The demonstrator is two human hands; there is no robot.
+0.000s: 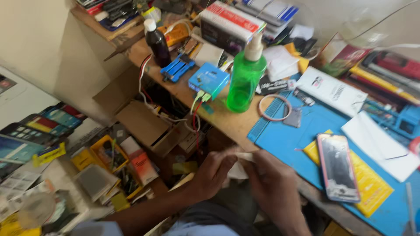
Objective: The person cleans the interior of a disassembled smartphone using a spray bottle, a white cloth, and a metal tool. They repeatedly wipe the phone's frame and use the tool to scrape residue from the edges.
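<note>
Both hands met just off the near edge of the blue work mat [280,135], below the bench top. Left hand [214,172] closed on a small white piece [238,168], likely cloth or paper, blurred; fingers curled around its left end. Right hand [273,181] closed on the same white piece from the other side, thumb and fingers pinching its top edge. White piece held in the air between the two hands, just short of the mat's near-left corner, not touching the bench.

On the mat, to the right of the hands: a phone [337,167] lying flat, screen up, resting on a yellow sheet [372,188]. Farther back on the mat, a ring of tape [274,107] beside a small grey square part [292,117]. At the mat's far edge, a white booklet [332,91]; toward its right side, white paper sheets [380,144].

Just left of the mat, on bare wood: a green spray bottle [245,76] standing upright. Beyond that, a small blue box [208,80] with wires hanging from it, a blue clamp fixture [177,68], and a dark bottle with a white cap [156,41], all well apart from the hands. Below the bench, left of the mat, an open cardboard box [146,124].
</note>
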